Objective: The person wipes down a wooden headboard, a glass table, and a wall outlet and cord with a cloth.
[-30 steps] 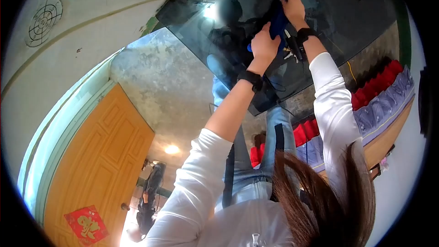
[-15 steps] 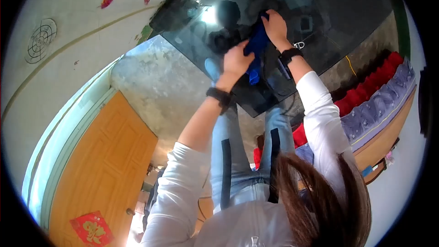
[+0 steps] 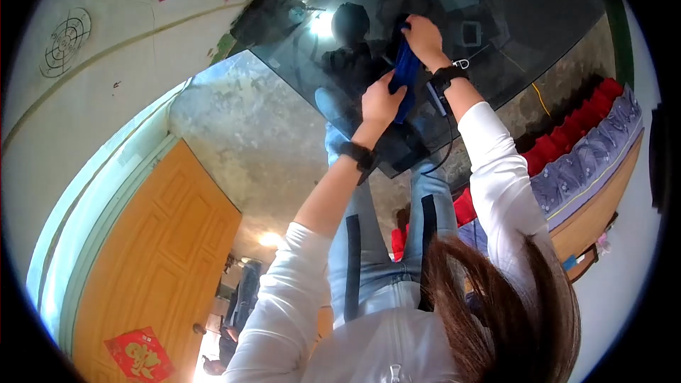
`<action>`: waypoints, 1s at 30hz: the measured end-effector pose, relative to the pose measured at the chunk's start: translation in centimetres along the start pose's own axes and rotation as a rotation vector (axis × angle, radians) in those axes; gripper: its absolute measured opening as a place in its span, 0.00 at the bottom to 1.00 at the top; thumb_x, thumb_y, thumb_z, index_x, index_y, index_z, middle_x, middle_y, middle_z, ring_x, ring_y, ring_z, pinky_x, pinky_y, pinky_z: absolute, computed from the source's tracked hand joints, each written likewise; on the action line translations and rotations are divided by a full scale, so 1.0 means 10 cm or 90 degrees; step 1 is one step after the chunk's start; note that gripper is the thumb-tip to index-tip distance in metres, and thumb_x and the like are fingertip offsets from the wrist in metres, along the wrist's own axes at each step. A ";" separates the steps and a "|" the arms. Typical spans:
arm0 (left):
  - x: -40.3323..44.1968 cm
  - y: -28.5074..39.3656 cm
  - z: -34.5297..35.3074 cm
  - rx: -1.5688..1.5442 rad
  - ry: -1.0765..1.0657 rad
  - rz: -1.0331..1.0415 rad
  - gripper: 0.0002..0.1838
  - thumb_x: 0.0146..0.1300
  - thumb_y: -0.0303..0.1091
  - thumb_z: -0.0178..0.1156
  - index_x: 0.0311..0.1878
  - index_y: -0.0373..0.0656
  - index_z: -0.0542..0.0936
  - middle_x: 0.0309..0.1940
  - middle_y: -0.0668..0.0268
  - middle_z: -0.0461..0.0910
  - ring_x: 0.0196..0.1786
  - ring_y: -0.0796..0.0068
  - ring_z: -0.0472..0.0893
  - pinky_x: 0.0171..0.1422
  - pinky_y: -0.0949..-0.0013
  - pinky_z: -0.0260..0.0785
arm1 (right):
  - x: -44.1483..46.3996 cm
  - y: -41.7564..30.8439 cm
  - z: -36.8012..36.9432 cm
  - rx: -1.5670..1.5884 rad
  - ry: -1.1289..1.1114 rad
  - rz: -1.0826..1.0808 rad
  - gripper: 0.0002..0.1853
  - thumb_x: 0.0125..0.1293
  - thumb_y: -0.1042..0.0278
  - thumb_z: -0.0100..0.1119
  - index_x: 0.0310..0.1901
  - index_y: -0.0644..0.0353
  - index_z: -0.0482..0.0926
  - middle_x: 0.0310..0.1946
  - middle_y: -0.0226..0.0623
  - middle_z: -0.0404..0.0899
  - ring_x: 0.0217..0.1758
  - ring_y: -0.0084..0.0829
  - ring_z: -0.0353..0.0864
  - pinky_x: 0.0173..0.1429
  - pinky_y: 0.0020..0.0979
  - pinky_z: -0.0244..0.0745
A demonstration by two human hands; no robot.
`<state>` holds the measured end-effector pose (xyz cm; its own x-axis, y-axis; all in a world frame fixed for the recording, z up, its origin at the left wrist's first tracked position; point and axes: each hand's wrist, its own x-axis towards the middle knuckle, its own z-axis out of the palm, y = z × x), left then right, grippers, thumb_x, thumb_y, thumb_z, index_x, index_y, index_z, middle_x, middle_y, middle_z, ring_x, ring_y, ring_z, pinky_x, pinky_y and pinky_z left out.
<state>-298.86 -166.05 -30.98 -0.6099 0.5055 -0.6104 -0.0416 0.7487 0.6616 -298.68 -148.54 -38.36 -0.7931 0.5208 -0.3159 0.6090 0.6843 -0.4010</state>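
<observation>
A long, limp, dark blue piece of cloth (image 3: 406, 65) stretches between my hands over the dark glossy tabletop (image 3: 298, 64). My left hand (image 3: 384, 103) is closed on its lower part, with a short end hanging below the fingers. Farther up, the fingers of my right hand (image 3: 425, 39) pinch the far end. What the cloth is exactly cannot be made out, and parts of it are hidden by my fingers. Both wrists wear black bands. Beside my right wrist a small dark device with a cable (image 3: 438, 99) is seen.
A small white-edged rectangle (image 3: 471, 33) shows on the tabletop right of my hands, near a white clip-like piece (image 3: 461, 64). The table's near corner reaches over my legs. Red and lilac fabric (image 3: 567, 170) covers a seat at right. A wooden door (image 3: 159, 241) is at left.
My left hand has shifted right and slightly down along the cloth. Less of the cloth's lower end hangs below it. The right hand has moved only slightly and keeps its grip.
</observation>
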 end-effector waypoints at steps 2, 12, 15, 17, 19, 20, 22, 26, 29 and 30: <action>0.07 0.07 0.05 0.003 0.001 0.009 0.25 0.52 0.43 0.62 0.53 0.41 0.76 0.44 0.51 0.78 0.46 0.55 0.78 0.50 0.62 0.70 | 0.00 0.00 -0.04 0.013 0.009 0.024 0.12 0.56 0.65 0.57 0.42 0.57 0.77 0.39 0.45 0.78 0.44 0.47 0.76 0.47 0.43 0.72; -0.12 0.08 0.34 -0.029 -0.032 -0.007 0.25 0.53 0.46 0.61 0.54 0.49 0.76 0.42 0.52 0.79 0.44 0.55 0.79 0.48 0.63 0.70 | -0.15 0.42 -0.09 -0.056 -0.031 0.020 0.11 0.54 0.67 0.58 0.40 0.60 0.78 0.39 0.45 0.78 0.45 0.46 0.77 0.48 0.41 0.72; 0.02 0.21 0.36 -0.041 0.049 0.016 0.25 0.53 0.46 0.61 0.54 0.49 0.76 0.42 0.53 0.79 0.44 0.55 0.79 0.49 0.62 0.70 | 0.06 0.26 -0.22 -0.105 -0.021 0.024 0.13 0.54 0.67 0.59 0.42 0.58 0.78 0.44 0.43 0.77 0.48 0.45 0.75 0.50 0.39 0.72; 0.04 0.21 0.30 -0.001 0.049 0.008 0.24 0.53 0.46 0.61 0.52 0.48 0.77 0.41 0.52 0.79 0.44 0.54 0.79 0.48 0.62 0.70 | 0.06 0.30 -0.09 -0.051 0.032 -0.047 0.11 0.54 0.66 0.59 0.39 0.59 0.78 0.38 0.45 0.78 0.43 0.47 0.77 0.46 0.42 0.72; -0.01 0.05 0.24 0.021 0.014 0.008 0.23 0.52 0.46 0.61 0.52 0.47 0.77 0.40 0.52 0.79 0.44 0.54 0.78 0.48 0.61 0.70 | -0.11 0.23 -0.07 -0.004 0.010 -0.054 0.11 0.54 0.65 0.59 0.39 0.59 0.78 0.38 0.45 0.78 0.42 0.47 0.77 0.45 0.43 0.72; -0.09 -0.04 0.21 0.032 0.012 0.019 0.23 0.52 0.45 0.61 0.51 0.46 0.77 0.40 0.52 0.79 0.44 0.54 0.79 0.48 0.61 0.70 | -0.24 0.21 -0.06 0.010 0.004 -0.062 0.12 0.53 0.65 0.60 0.39 0.58 0.78 0.37 0.45 0.79 0.42 0.47 0.78 0.45 0.42 0.72; -0.30 -0.29 0.21 0.027 0.004 0.017 0.22 0.52 0.45 0.62 0.50 0.46 0.78 0.39 0.53 0.80 0.43 0.55 0.79 0.48 0.62 0.70 | -0.57 0.27 0.09 0.082 -0.004 -0.016 0.12 0.52 0.63 0.61 0.38 0.58 0.77 0.34 0.44 0.79 0.41 0.46 0.78 0.44 0.42 0.72; -0.75 -0.84 0.36 0.047 -0.038 -0.025 0.23 0.51 0.44 0.64 0.51 0.45 0.77 0.41 0.55 0.80 0.45 0.56 0.78 0.49 0.62 0.70 | -1.50 0.23 0.17 0.194 -0.167 0.037 0.11 0.51 0.63 0.62 0.35 0.58 0.76 0.32 0.45 0.79 0.39 0.47 0.77 0.41 0.43 0.72; -1.06 -1.21 0.48 0.087 -0.175 -0.068 0.24 0.51 0.44 0.63 0.51 0.46 0.77 0.43 0.56 0.79 0.45 0.56 0.78 0.50 0.62 0.70 | -2.09 0.17 0.30 0.179 -0.203 0.066 0.11 0.51 0.63 0.63 0.33 0.58 0.76 0.32 0.44 0.79 0.39 0.46 0.77 0.42 0.43 0.72; -1.11 -1.27 0.50 0.094 -0.222 -0.081 0.24 0.51 0.44 0.63 0.51 0.46 0.77 0.43 0.56 0.79 0.46 0.56 0.78 0.50 0.62 0.70 | -2.24 0.18 0.38 0.170 -0.215 0.088 0.11 0.51 0.62 0.62 0.33 0.58 0.76 0.32 0.44 0.79 0.39 0.47 0.77 0.41 0.43 0.72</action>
<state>-287.59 -178.98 -34.80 -0.3004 0.5008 -0.8118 0.0309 0.8557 0.5165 -279.82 -160.89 -35.25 -0.6848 0.3721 -0.6266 0.7244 0.4417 -0.5293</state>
